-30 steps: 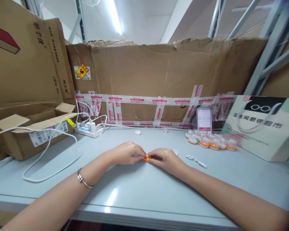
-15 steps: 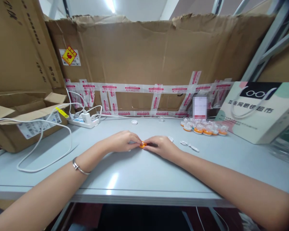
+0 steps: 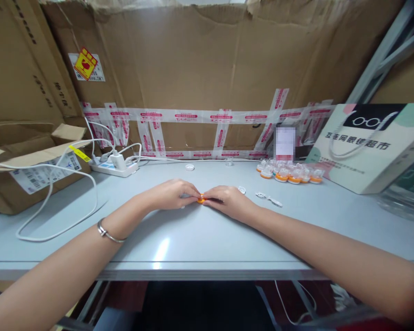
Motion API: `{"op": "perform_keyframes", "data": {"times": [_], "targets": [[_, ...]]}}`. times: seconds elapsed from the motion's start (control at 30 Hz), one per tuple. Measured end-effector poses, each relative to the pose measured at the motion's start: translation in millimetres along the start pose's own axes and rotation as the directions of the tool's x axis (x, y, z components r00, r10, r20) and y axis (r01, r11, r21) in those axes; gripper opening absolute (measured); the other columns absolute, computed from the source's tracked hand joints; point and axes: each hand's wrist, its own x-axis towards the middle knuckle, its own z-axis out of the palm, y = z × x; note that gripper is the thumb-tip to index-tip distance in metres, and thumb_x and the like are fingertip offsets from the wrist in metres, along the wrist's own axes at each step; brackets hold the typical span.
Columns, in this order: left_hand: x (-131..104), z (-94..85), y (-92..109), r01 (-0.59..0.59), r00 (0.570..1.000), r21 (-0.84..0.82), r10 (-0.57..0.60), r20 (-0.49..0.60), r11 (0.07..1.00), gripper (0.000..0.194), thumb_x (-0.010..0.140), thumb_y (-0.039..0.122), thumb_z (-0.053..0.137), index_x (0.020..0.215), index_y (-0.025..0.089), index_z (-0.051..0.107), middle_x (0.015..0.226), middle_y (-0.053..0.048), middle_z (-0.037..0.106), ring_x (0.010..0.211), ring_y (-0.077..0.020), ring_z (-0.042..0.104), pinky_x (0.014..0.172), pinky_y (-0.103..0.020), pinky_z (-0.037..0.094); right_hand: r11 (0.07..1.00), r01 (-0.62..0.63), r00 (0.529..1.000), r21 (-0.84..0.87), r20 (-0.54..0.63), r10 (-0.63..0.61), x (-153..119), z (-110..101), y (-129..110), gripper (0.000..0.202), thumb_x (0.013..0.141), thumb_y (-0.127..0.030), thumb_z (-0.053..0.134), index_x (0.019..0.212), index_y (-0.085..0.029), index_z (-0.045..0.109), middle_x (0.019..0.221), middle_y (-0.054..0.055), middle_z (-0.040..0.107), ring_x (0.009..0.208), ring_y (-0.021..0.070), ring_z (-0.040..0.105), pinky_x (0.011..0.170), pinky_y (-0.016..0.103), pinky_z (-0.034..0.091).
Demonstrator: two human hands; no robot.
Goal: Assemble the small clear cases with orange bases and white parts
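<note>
Between my two hands, at the middle of the table, is a small round orange part (image 3: 201, 199) with something pale on top. My left hand (image 3: 172, 193) pinches it from the left with thumb and fingertips. From the right, my right hand (image 3: 229, 201) grips the same part, fingers pressed close together. Fingertips cover much of it, so its exact kind is unclear. Just behind my right hand lies a small white piece (image 3: 242, 189). Further right rests a thin white strip-like part (image 3: 269, 199).
Several clear-topped pieces with orange bases (image 3: 290, 174) cluster at the back right, near a paper bag (image 3: 365, 147). A white ring-shaped cap (image 3: 190, 167) and a small clear piece (image 3: 229, 162) lie at the back. Left are a power strip (image 3: 119, 169), looping white cable (image 3: 55, 238) and open carton (image 3: 7, 193).
The camera view has tilted down slightly, so everything sits higher in the picture. Both hands stay on the orange part with hardly any change of pose.
</note>
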Motion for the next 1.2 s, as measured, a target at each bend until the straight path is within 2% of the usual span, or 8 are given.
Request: {"op": "perform_keyframes", "data": {"times": [0.3, 0.53, 0.67, 0.77, 0.83, 0.9, 1.0, 1.2], "targets": [[0, 3.2, 2, -0.019, 1.0, 0.044, 0.019, 0.004, 0.999, 0.027, 0.086, 0.022, 0.042, 0.103, 0.021, 0.064, 0.104, -0.005, 0.064, 0.091, -0.015, 0.06, 0.084, -0.025, 0.043, 0.98, 0.062, 0.997, -0.188, 0.058, -0.052, -1, 1, -6, 0.029, 0.088, -0.027, 0.039, 0.096, -0.016, 0.065, 0.094, 0.009, 0.067, 0.087, 0.0187, 0.062, 0.076, 0.031, 0.049], [1, -0.5, 8, 0.003, 0.999, 0.053, -0.005, 0.039, 0.999, 0.027, 0.086, 0.022, 0.042, 0.102, 0.019, 0.064, 0.105, -0.005, 0.063, 0.093, -0.0163, 0.059, 0.085, -0.027, 0.043, 0.979, 0.075, 0.993, -0.191, 0.106, -0.055, -1, -1, -10, 0.029, 0.089, -0.025, 0.037, 0.1, -0.017, 0.063, 0.095, 0.01, 0.066, 0.089, 0.0188, 0.061, 0.077, 0.031, 0.048], [-5, -12.3, -6, 0.021, 0.993, -0.013, -0.022, -0.118, 1.0, 0.025, 0.085, 0.025, 0.044, 0.096, 0.018, 0.065, 0.1, -0.006, 0.064, 0.09, -0.0145, 0.059, 0.083, -0.026, 0.044, 0.99, 0.045, 0.995, -0.137, 0.09, -0.033, -1, -1, -13, 0.029, 0.087, -0.024, 0.04, 0.105, -0.016, 0.061, 0.099, 0.01, 0.066, 0.092, 0.0193, 0.061, 0.081, 0.031, 0.047], [-14, -22.4, -25, 0.152, 0.957, -0.016, -0.151, -0.246, 0.988, 0.024, 0.084, 0.027, 0.045, 0.092, 0.017, 0.065, 0.095, -0.006, 0.065, 0.086, -0.0144, 0.058, 0.079, -0.025, 0.044, 0.995, 0.005, 0.998, -0.096, 0.065, 0.002, 0, -3, -14, 0.027, 0.086, -0.025, 0.043, 0.101, -0.017, 0.063, 0.098, 0.009, 0.066, 0.092, 0.019, 0.061, 0.081, 0.031, 0.047], [-19, -25.4, -34, 0.266, 0.952, -0.002, -0.263, -0.157, 0.964, 0.023, 0.081, 0.028, 0.048, 0.092, 0.017, 0.065, 0.093, -0.005, 0.065, 0.082, -0.0149, 0.059, 0.073, -0.024, 0.044, 0.997, -0.052, 0.998, -0.053, 0.043, 0.054, 1, -5, -13, 0.026, 0.084, -0.027, 0.045, 0.1, -0.018, 0.063, 0.097, 0.008, 0.067, 0.089, 0.0189, 0.061, 0.079, 0.032, 0.047], [-21, -24.8, -38, 0.332, 0.943, -0.036, -0.332, 0.007, 0.942, 0.023, 0.078, 0.028, 0.052, 0.095, 0.018, 0.064, 0.09, -0.004, 0.065, 0.077, -0.0141, 0.059, 0.067, -0.022, 0.044, 0.992, -0.129, 0.991, 0.003, 0.021, 0.129, 1, -5, -11, 0.027, 0.082, -0.029, 0.049, 0.103, -0.018, 0.061, 0.1, 0.008, 0.066, 0.091, 0.0197, 0.061, 0.08, 0.033, 0.047], [-19, -20.3, -35, 0.338, 0.935, -0.157, -0.312, 0.171, 0.928, 0.026, 0.074, 0.026, 0.056, 0.099, 0.019, 0.062, 0.087, -0.003, 0.065, 0.076, -0.0126, 0.059, 0.066, -0.02, 0.044, 0.97, -0.208, 0.978, 0.127, 0.017, 0.208, 1, -2, -6, 0.036, 0.077, -0.03, 0.054, 0.111, -0.019, 0.056, 0.112, 0.008, 0.061, 0.099, 0.02, 0.059, 0.086, 0.035, 0.046], [-13, -14.8, -26, 0.244, 0.963, -0.288, -0.197, 0.181, 0.926, 0.02, 0.074, 0.023, 0.058, 0.091, 0.015, 0.063, 0.087, -0.004, 0.065, 0.076, -0.0112, 0.058, 0.07, -0.021, 0.045, 0.918, -0.185, 0.983, 0.351, 0.087, 0.164, 3, 1, -3, 0.043, 0.077, -0.022, 0.052, 0.119, -0.02, 0.045, 0.121, 0.008, 0.055, 0.109, 0.0162, 0.053, 0.093, 0.033, 0.043]]}}
